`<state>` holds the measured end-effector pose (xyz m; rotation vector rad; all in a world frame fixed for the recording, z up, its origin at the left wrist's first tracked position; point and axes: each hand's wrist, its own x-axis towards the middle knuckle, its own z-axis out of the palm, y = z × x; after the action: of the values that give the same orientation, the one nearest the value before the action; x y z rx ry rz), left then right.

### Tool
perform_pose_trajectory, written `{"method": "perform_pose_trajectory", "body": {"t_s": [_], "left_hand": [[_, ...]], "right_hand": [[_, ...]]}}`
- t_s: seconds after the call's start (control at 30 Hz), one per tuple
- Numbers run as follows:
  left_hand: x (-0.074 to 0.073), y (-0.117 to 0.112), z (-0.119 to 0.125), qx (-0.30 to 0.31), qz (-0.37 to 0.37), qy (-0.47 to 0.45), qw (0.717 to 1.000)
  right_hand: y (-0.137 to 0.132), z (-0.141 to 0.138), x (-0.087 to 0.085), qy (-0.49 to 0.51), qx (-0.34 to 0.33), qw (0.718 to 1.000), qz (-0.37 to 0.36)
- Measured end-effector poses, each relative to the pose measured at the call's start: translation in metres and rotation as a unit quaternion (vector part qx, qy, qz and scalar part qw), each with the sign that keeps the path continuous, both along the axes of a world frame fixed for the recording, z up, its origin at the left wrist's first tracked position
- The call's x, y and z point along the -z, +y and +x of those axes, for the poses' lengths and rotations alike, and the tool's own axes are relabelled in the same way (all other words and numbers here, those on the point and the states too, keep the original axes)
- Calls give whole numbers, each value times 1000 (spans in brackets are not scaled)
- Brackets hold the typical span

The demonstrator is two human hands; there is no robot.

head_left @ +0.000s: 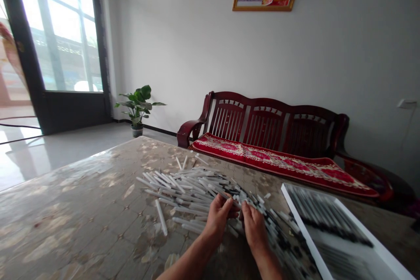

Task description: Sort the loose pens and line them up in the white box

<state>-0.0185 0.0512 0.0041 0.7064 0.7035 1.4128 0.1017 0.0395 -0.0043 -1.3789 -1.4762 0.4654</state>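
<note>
Above the table, my left hand (pixel 219 216) is closed in a pinch on a slim whitish pen barrel (pixel 236 204). The fingers of my right hand (pixel 254 224) are closed too, at the other end of that barrel; what else they hold is hidden. A heap of translucent white pen barrels (pixel 183 188) lies beyond and to the left of my hands. Under and beside my right hand are dark and clear pen parts (pixel 278 232), partly blurred. To the right, a white shallow box (pixel 297 215) contains rows of pens with dark ends (pixel 328 210).
The table (pixel 98 210) has a patterned brown cover. One loose barrel (pixel 161 217) lies apart at the heap's left. Behind the table stands a dark red wooden bench (pixel 262 127) with a red patterned cushion (pixel 262 155). A potted plant (pixel 138 105) stands near the glass door (pixel 62 39).
</note>
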Motion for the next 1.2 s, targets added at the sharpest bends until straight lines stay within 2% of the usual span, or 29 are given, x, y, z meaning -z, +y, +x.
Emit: {"method": "perform_pose_trajectory", "body": {"t_s": [0.23,0.33,0.43,0.5,0.57,0.63,0.7,0.77,0.9,1.03,1.2], "left_hand": [[2,3,-1,-17,4,6,1000],[1,3,-3,2,29,15,999],[-3,3,-6,13,42,26,999],[-6,3,-9,18,32,20,999],[-9,4,-12,43,10,-1,999],[-11,3,-15,90,-12,-21,996],[-14,1,-17,149,-18,-26,988],[-16,-3,-19,203,-18,-9,979],[-18,-12,-21,293,-36,28,955],[-16,-10,-20,315,-49,23,947],[-12,-3,-17,317,-60,-25,946]], "right_hand": [[-1,-1,-1,26,-32,999,-2],[-4,-6,-1,97,-31,992,-69],[-5,-8,-3,176,-54,969,-164],[-4,-5,-6,183,-61,968,-163],[-1,2,-11,144,-47,984,-94],[2,9,-15,62,-29,998,13],[4,14,-20,-42,-33,993,108],[2,15,-24,-142,-50,976,159],[-9,7,-35,-281,-33,943,177],[-17,7,-55,-340,-13,927,156],[-17,44,-70,-345,20,934,86]]}}
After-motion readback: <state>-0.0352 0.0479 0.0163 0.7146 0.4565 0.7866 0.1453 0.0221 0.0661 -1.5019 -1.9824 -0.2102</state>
